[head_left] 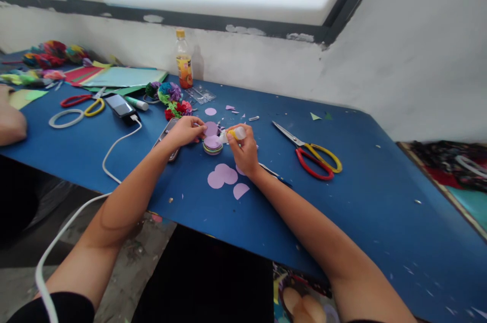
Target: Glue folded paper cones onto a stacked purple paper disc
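Observation:
My left hand point(188, 130) pinches the edge of a purple paper circle point(211, 129). My right hand point(245, 153) is closed around a white-and-yellow glue stick point(239, 133), its white end pointing left at the purple paper. Directly below the circle is a small round stack point(213, 146) with a purple top and several coloured edges. Loose purple paper circles point(222, 176) overlap on the table nearer to me, beside a purple half circle point(240, 190). Partly under my left wrist lies a phone point(167, 138).
Scissors with red and yellow handles point(314, 158) lie to the right. Behind stand a juice bottle point(183, 64) and colourful paper flowers point(171, 95). On the left are a cabled phone point(120, 106), a glue tube point(137, 103), more scissors point(85, 101) and another person's arm point(11, 120).

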Demonstrator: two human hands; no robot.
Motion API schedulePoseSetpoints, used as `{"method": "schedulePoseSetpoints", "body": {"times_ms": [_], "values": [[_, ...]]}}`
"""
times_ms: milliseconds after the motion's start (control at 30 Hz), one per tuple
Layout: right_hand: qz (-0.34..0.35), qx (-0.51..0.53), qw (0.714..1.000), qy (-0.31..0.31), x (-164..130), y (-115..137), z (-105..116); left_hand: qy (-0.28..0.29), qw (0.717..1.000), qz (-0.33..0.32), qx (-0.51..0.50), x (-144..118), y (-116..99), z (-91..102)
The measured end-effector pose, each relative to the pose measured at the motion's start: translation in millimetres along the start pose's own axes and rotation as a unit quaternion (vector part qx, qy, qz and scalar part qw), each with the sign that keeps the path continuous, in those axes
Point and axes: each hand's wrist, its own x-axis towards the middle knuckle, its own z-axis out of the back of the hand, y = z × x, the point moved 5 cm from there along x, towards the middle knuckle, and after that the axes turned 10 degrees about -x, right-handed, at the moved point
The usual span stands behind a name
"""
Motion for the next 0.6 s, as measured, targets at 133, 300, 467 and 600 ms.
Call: {"method": "schedulePoseSetpoints", "body": {"times_ms": [133,300,467,600], "values": [[0.018,0.002,0.999,0.037,-0.3,3.4,-1.8,0.003,1.0,-0.004,0.005,-0.4,-0.5,-0.8],[0.044,-0.037,0.998,0.022,0.1,5.1,1.5,0.0,1.0,0.004,0.002,-0.6,-0.6,-1.1],[0.049,-0.021,0.997,0.062,-0.5,6.9,-2.3,0.006,1.0,0.006,-0.001,0.3,-0.7,-1.8],[0.053,-0.04,0.997,0.039,-0.4,8.6,0.5,0.012,1.0,0.007,-0.006,0.3,-0.6,-2.4]]}}
